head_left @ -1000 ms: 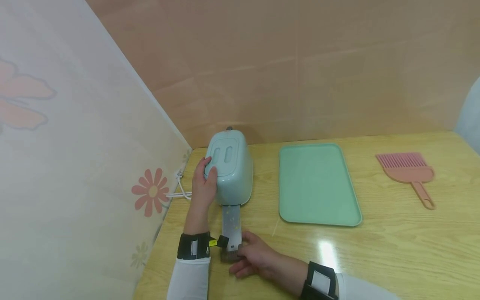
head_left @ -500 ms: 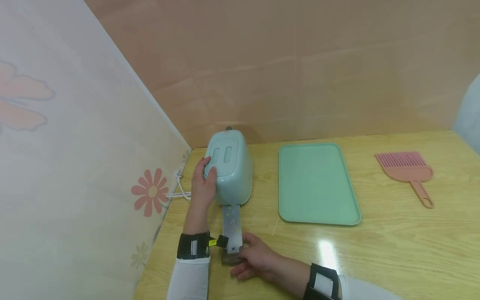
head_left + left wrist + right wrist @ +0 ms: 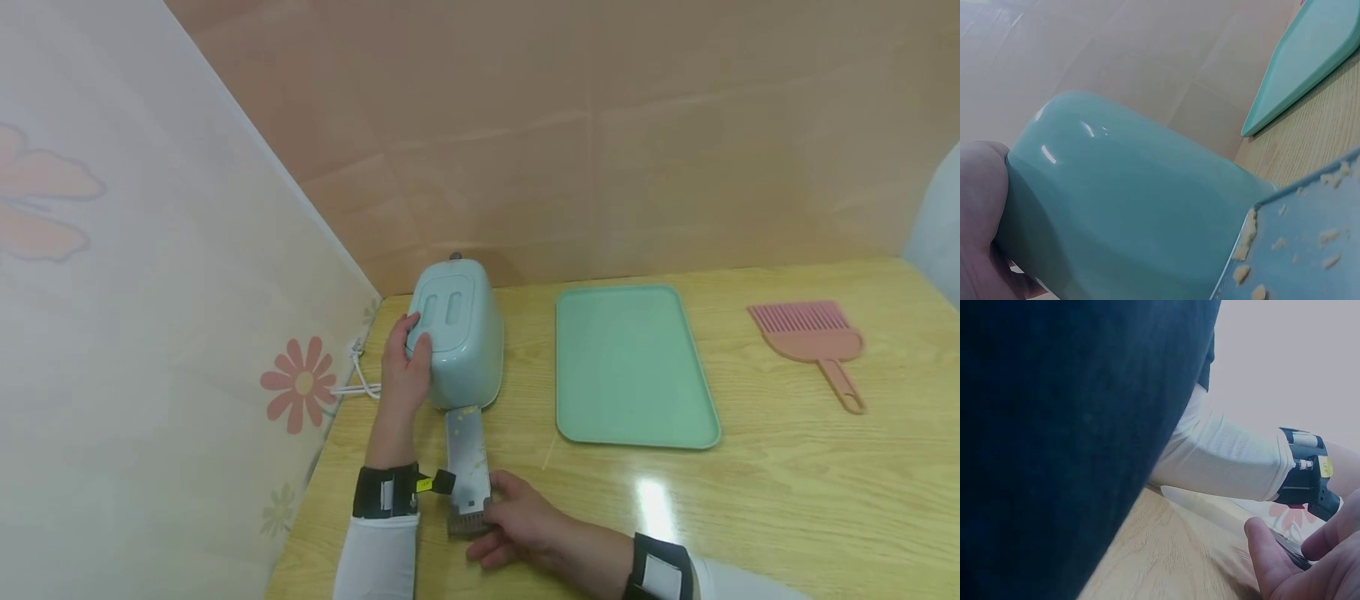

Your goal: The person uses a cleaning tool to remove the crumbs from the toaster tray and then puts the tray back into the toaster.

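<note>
A pale blue toaster [image 3: 465,333] with a closed lid stands at the left of the table in the head view. My left hand [image 3: 406,367] grips its near upper corner, the thumb on the front edge. From under the toaster's near side a metal crumb tray [image 3: 468,458] reaches toward me, its far end at the toaster's base. Crumbs [image 3: 1329,236] lie on it in the left wrist view. My right hand [image 3: 521,521] pinches the dark near end of the tray between thumb and fingers. Its fingers are partly hidden in the right wrist view.
Right of the toaster lies a green rectangular tray [image 3: 633,367]. Farther right is a pink toothed dustpan-like scoop [image 3: 813,333] with a handle. A white cord [image 3: 360,367] runs behind my left arm beside the flowered wall covering [image 3: 303,383].
My right hand has drawn the crumb tray a little farther out toward me, and its near end has swung slightly right. My left hand keeps its grip on the toaster.
</note>
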Demonstrator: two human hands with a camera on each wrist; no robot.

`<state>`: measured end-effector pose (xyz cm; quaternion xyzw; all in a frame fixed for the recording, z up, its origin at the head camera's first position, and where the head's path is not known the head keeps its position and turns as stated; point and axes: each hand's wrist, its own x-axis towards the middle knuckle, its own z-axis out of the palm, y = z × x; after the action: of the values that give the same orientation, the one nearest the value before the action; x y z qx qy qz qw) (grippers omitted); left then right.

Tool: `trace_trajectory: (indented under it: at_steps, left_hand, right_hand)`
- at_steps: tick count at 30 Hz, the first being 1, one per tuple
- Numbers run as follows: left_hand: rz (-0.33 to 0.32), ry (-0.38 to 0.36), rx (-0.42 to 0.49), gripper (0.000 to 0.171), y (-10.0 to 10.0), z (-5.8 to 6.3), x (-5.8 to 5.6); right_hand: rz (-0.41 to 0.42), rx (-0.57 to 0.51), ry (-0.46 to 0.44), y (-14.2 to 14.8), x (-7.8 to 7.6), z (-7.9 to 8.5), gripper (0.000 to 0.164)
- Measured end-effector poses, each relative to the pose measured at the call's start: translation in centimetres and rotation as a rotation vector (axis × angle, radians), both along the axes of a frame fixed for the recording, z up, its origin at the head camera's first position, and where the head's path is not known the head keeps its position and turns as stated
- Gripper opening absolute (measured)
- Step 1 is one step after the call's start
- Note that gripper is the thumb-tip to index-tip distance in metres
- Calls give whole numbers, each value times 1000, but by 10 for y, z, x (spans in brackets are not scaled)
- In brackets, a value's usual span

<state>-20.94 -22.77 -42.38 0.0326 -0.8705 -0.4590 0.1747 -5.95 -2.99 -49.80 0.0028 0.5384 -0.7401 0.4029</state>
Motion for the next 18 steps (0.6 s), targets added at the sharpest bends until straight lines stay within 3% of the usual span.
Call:
trace_trajectory:
  at_steps: [10, 18]
  left_hand:
    - [-15, 4, 36, 43, 1, 1, 1]
    - [-9, -7, 37, 44, 2, 2, 3]
  right_hand:
    - [-13, -42, 30, 11, -2, 6, 52]
    - [-32, -50, 60, 22, -4, 10, 45]
